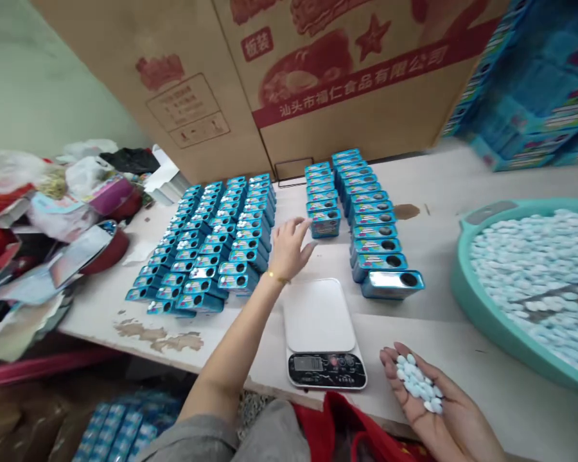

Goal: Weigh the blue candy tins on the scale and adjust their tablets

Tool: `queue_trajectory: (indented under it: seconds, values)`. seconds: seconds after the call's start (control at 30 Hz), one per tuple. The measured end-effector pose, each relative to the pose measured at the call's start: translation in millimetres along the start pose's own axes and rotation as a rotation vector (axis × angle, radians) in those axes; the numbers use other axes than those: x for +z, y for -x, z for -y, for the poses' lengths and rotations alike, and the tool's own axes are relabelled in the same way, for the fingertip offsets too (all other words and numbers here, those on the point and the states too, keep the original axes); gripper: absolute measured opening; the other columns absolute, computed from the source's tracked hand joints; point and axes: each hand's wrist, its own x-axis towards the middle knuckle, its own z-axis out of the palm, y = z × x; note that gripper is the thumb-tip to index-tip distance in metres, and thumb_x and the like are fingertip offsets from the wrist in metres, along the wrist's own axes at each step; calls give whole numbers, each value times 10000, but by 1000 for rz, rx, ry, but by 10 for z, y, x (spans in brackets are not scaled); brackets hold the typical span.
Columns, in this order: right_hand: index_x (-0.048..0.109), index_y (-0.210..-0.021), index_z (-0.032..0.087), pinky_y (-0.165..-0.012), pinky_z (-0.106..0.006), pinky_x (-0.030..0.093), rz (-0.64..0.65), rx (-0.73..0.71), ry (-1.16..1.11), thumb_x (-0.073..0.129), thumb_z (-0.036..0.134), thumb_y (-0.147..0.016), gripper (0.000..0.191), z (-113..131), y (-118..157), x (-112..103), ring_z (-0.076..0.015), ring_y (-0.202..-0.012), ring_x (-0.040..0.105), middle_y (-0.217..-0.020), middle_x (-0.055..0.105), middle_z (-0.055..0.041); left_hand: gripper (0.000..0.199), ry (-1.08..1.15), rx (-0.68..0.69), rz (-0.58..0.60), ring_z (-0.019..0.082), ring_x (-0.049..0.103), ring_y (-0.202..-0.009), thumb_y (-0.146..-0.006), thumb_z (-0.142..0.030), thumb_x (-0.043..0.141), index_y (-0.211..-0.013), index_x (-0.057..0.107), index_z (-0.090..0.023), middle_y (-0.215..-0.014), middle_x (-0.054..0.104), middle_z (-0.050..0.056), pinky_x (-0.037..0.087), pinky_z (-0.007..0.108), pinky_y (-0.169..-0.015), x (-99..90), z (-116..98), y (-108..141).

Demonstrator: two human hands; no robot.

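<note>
My left hand [289, 249] reaches over the table with its fingers apart and nothing in them. Its fingertips are near a small blue tin [325, 222] at the front of a short row; whether they touch it I cannot tell. My right hand [428, 398] is palm up and cupped, holding a small heap of pale blue and white oval candies [418, 382]. Between my hands lies a white kitchen scale [320, 317] with a bare platform and a black display panel. At the front of the right-hand row stands another blue tin [393, 282] with a dark round opening.
Several packed rows of blue tins [207, 247] stand to the left. A turquoise tub [467, 282] of candies sits at the right, a dark scoop-like tool [559, 292] in it. Behind stands a large cardboard box [356, 122]; bags and bowls [108, 247] crowd the far left.
</note>
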Motion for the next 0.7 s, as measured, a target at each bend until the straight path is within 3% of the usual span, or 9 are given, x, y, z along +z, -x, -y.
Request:
queue_trajectory:
  seconds: [0.07, 0.17, 0.23, 0.3, 0.4, 0.47, 0.5, 0.6, 0.7]
  values:
    - [637, -1031, 114, -712, -278, 609, -8, 9, 17, 494, 14, -767, 316, -14, 4, -4, -214, -851, 709, -948, 720, -140, 381, 11, -55, -102, 241, 457, -1178, -863, -388, 543, -1193, 490, -206, -1250, 522, 116, 316, 384, -967, -275, 17, 412]
    - [634, -1022, 109, -709, -278, 610, 6, 4, 40, 486, 20, -776, 301, -57, 26, 16, -211, -837, 711, -937, 719, -139, 321, -123, -241, -204, 285, 468, -1150, -811, -421, 608, -1051, 541, -218, -1203, 543, 122, 321, 443, -952, -607, 159, 997]
    - [633, -1001, 94, -711, -275, 609, 23, 4, 59, 482, 24, -786, 272, -100, 54, 40, -203, -822, 712, -922, 717, -145, 307, -252, -298, -135, 329, 447, -1169, -773, -422, 650, -994, 571, -224, -1223, 530, 137, 323, 489, -930, -705, 301, 1277]
    - [631, -984, 80, -723, -275, 605, 53, 8, 81, 478, 28, -798, 247, -147, 91, 58, -195, -812, 712, -907, 715, -150, 213, -342, -267, -6, 348, 411, -1221, -783, -369, 647, -940, 596, -233, -1290, 497, 133, 315, 521, -933, -725, 421, 1440]
    - [625, -981, 70, -739, -276, 601, 101, 3, 108, 479, 36, -809, 228, -202, 146, 48, -186, -807, 710, -892, 714, -146, 48, -386, -138, 86, 321, 378, -1280, -839, -265, 577, -821, 603, -229, -1334, 486, 83, 233, 564, -1018, -747, 455, 1481]
    - [624, -982, 68, -744, -275, 598, 125, -10, 112, 485, 38, -808, 224, -217, 174, 22, -185, -811, 709, -888, 714, -142, 102, -370, -57, 82, 297, 420, -1248, -866, -253, 535, -792, 596, -220, -1270, 538, 69, 203, 567, -1052, -815, 351, 1407]
    - [625, -980, 68, -749, -275, 597, 134, -19, 112, 491, 41, -807, 220, -219, 183, 7, -185, -813, 709, -886, 715, -141, 120, -348, -17, 89, 282, 467, -1194, -880, -258, 514, -804, 595, -215, -1223, 563, 74, 245, 546, -1042, -861, 266, 1350]
    - [630, -971, 63, -761, -271, 593, 161, -44, 106, 509, 55, -807, 204, -214, 196, -23, -186, -824, 707, -888, 715, -143, 173, -250, 110, 153, 218, 565, -948, -907, -296, 471, -845, 589, -185, -1089, 597, 95, 431, 398, -854, -975, -71, 1137]
    - [636, -972, 64, -763, -265, 591, 194, -45, 110, 528, 68, -801, 203, -211, 200, -30, -190, -851, 704, -902, 717, -140, 205, -195, 241, 233, 191, 560, -842, -908, -332, 476, -837, 582, -172, -1011, 596, 87, 438, 316, -697, -949, -417, 924]
